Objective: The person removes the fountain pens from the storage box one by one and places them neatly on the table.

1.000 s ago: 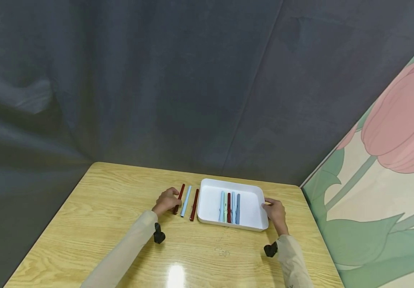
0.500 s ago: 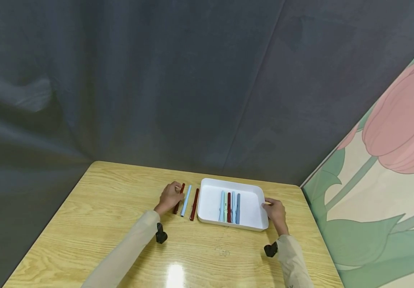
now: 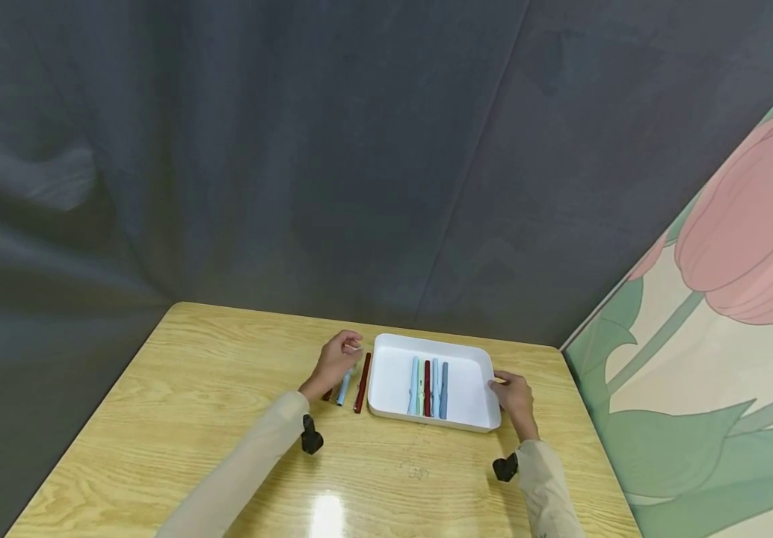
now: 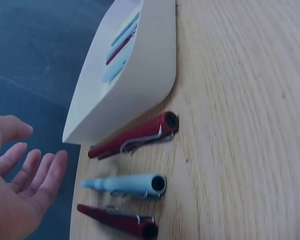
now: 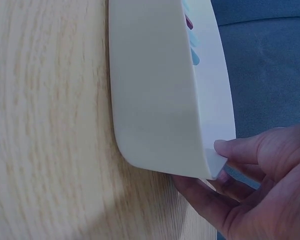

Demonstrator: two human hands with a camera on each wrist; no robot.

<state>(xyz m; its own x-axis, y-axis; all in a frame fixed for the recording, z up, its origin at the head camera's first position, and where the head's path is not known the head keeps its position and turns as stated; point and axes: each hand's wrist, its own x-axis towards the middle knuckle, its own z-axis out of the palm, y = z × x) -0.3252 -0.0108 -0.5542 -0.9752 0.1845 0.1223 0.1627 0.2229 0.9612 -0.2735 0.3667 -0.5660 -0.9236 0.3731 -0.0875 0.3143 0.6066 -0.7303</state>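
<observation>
My left hand [image 3: 334, 362] hovers over three capped pens left of the white tray [image 3: 389, 381], fingers loosely bent and holding nothing. In the left wrist view, a dark red pen [image 4: 140, 135] with a metal clip lies closest to the tray wall. Beside it are a light blue pen [image 4: 132, 184] and a second dark red pen [image 4: 115, 220]. From the head, my hand hides much of the latter two. My right hand [image 5: 270, 175] pinches the tray's right rim, thumb inside and fingers outside. Several pens lie side by side inside: light blue, pale green, red [image 3: 427, 388] and grey-blue [image 3: 444, 390].
The wooden table [image 3: 225, 373] extends to the left and in front of the tray. A dark curtain [image 3: 333, 187] hangs behind its far edge. On the right stands a wall panel with a tulip picture [image 3: 750, 224].
My left hand has moved right and away from me, from the leftmost red pen to over the light blue one. The right hand and the tray have stayed in place.
</observation>
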